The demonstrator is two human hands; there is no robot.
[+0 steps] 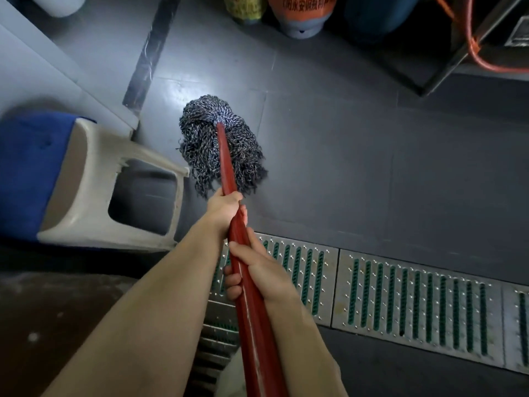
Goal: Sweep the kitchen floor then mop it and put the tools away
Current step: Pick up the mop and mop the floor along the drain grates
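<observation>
1. We are in the mopping leg of the job: both hands are on the mop, and its string head lies flat on the grey floor tiles, spread out just beside a leg of the plastic stool.
2. Our left hand sits lower on the red handle, nearer the head, fingers curled tight round it. Our right hand grips higher up, thumb along the top and fingers wrapped underneath, clamped on the wood.
3. What looks done: we see no broom, no dustpan and no loose debris on the tiles in view, so we judge the sweeping finished, though that is inference only.
4. The tile just beyond the mop head carries a bright sheen; we take that for wet floor, but it could equally be lamp glare.
5. What is left: the tiles toward the gas cylinders at the top and the stretch along the metal drain grating look dull, and we cannot tell whether they are mopped.
6. The corner round the stool and the dark threshold strip is where we are working now.
7. Putting the tools away is clearly not yet done, with the mop in hand; we see no bucket or storage spot.
</observation>
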